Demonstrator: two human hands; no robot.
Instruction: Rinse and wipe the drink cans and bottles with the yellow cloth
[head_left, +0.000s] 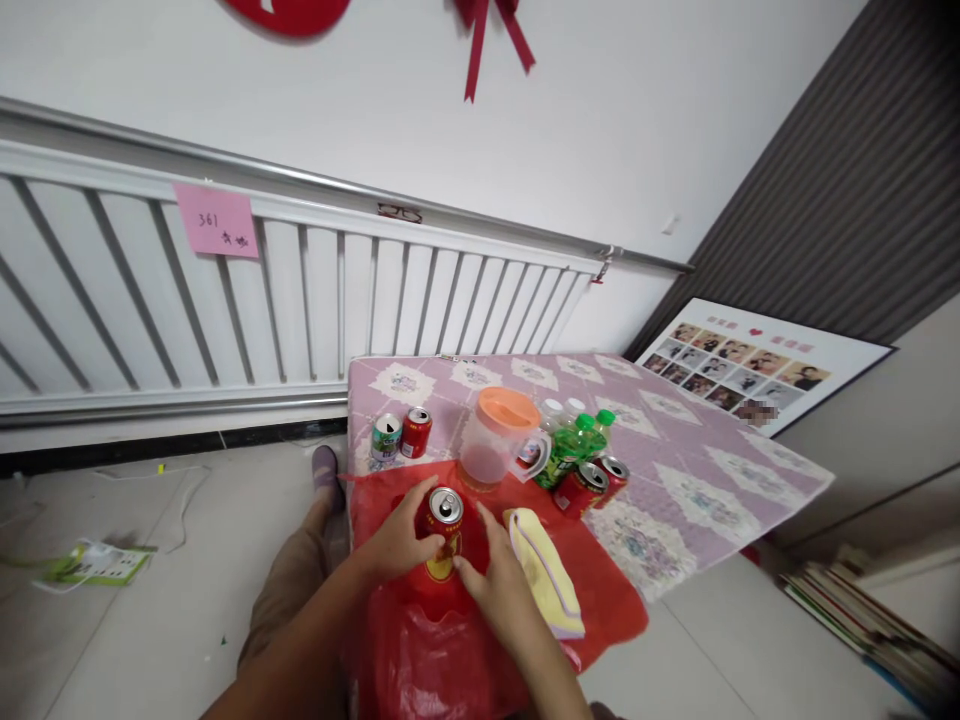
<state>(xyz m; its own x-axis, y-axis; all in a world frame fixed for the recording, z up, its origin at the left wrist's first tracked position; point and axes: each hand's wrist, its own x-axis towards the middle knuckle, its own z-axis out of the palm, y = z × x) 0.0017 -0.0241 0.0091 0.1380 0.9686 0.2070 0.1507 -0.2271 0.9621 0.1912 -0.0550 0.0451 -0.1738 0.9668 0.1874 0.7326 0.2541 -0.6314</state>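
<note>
1. Apparently the work on one red drink can (pixel 445 530) is midway: it stands upright between the two hands, its top opening dark, with red plastic around its lower part.
2. The left hand (pixel 396 545) curls about the can's near-left side, thumb in front and a finger reaching behind, so it seems to hold it.
3. The right hand (pixel 499 580) is spread in a loose curve just beside the can, thumb apart from the fingers (whether the thumb touches the metal, I cannot tell).
4. Below and between the hands lies a crumpled red plastic bag (pixel 429 660); how deep the can sits in it is unclear.
5. Not yet handled, by the look of it: a green-and-blue can (pixel 385 440) and another red can (pixel 416 434) beyond the left hand, two more red cans (pixel 579 490) and some bottles (pixel 574 452) beyond the right.
6. Also untouched are the pitcher (pixel 487 450) ahead of both hands and the yellow towel (pixel 546 578) just right of the right hand.
</note>
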